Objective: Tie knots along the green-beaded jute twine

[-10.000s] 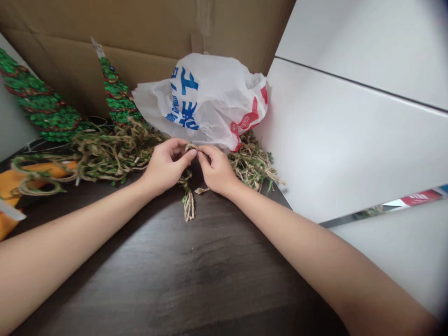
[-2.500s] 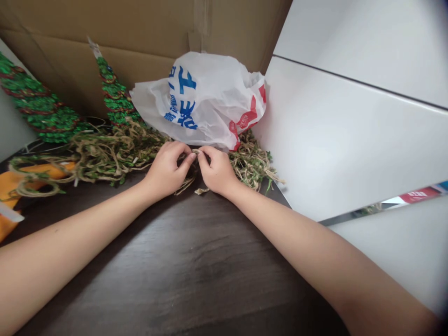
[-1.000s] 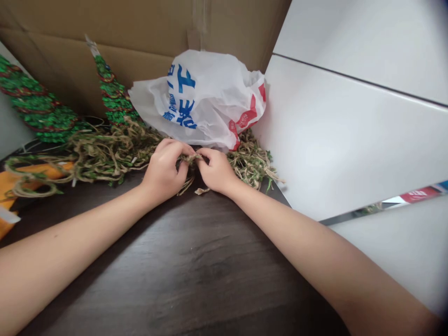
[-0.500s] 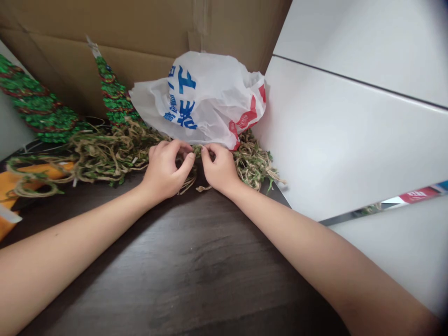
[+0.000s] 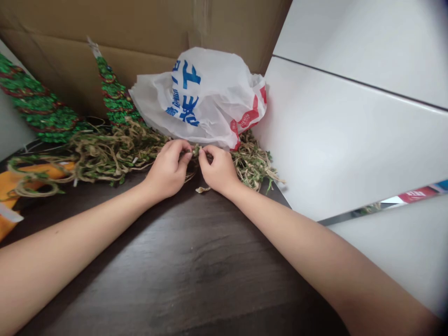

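Observation:
My left hand (image 5: 170,168) and my right hand (image 5: 219,169) are close together over the dark wooden surface, thumbs and forefingers pinched. Between their fingertips is a small knotted bit of brown-green twine (image 5: 196,150), which both hands grip. A tangled heap of twine with green leafy bits (image 5: 108,151) spreads to the left of my left hand. More of the same tangle (image 5: 252,161) lies just right of my right hand. A white plastic bag (image 5: 217,93) with blue and red print rests right behind my hands, on top of the twine.
Two green tinsel trees (image 5: 44,105) (image 5: 117,93) stand at the back left. A cardboard box (image 5: 140,28) forms the back, and white glossy panels (image 5: 350,130) rise at the right. An orange item (image 5: 10,186) lies at the left edge of the dark surface (image 5: 182,270).
My left thumb and forefinger have closed, and the left hand has turned slightly. The knotted twine between the hands shows more clearly. The plastic bag has shifted a little.

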{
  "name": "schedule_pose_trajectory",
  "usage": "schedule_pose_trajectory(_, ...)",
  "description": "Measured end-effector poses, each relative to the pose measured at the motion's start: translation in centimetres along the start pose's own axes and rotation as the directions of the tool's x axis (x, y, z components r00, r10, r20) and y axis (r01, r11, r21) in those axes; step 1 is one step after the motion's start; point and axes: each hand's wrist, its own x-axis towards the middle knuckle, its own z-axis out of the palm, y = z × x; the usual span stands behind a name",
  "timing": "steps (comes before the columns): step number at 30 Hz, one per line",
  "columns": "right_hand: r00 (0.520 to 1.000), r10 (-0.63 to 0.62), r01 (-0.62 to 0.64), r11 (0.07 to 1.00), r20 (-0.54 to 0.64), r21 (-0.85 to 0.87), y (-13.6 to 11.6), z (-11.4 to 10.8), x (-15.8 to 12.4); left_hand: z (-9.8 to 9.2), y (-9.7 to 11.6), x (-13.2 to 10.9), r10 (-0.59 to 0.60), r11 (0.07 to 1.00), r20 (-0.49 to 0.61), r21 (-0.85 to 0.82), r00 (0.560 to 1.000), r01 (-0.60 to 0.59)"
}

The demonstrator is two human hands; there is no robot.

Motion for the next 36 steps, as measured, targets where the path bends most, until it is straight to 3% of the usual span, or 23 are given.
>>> schedule_pose_trajectory(5, 0.993, 0.071, -0.067, 0.997, -0.095, 0.046, 0.41, 0.09, 0.24, -0.3, 0.05, -0.09, -0.039, 0.986, -0.063, -0.161, 0.997, 0.029)
schedule_pose_trajectory(11, 0.986, 0.094, -0.084, 0.993, -0.139, 0.081, 0.42, 0.01, 0.29, -0.6, -0.04, 0.22, -0.067, 0.991, -0.102, -0.124, 0.993, 0.054)
schedule_pose_trajectory(14, 0.991, 0.054, -0.046, 0.997, -0.126, 0.066, 0.24, -0.05, 0.2, -0.44, 0.35, 0.11, -0.083, 0.995, -0.116, -0.061, 0.99, 0.076)
schedule_pose_trajectory(18, 0.998, -0.036, 0.042, 0.993, -0.06, 0.108, 0.15, -0.11, 0.24, -0.26, 0.5, -0.04, 0.008, 1.0, -0.07, 0.019, 0.998, -0.006)
schedule_pose_trajectory(22, 0.995, -0.09, 0.095, 0.983, -0.036, 0.16, 0.24, -0.07, 0.34, -0.16, 0.08, 0.01, 0.008, 1.0, -0.095, 0.025, 0.995, -0.006)
schedule_pose_trajectory(28, 1.0, -0.025, 0.025, 0.997, 0.0, 0.068, 0.35, 0.0, 0.33, -0.12, 0.11, 0.15, 0.039, 0.999, -0.051, -0.02, 0.998, -0.04)
schedule_pose_trajectory(31, 0.997, -0.043, 0.033, 0.989, 0.068, 0.146, 0.48, 0.05, 0.56, -0.13, -0.01, 0.19, 0.027, 0.999, -0.044, -0.036, 0.999, -0.029)
schedule_pose_trajectory(36, 0.996, -0.049, 0.034, 0.98, 0.07, 0.197, 0.65, 0.18, 0.75, -0.27, 0.18, 0.24, 0.042, 0.995, -0.135, 0.092, 0.99, -0.029)
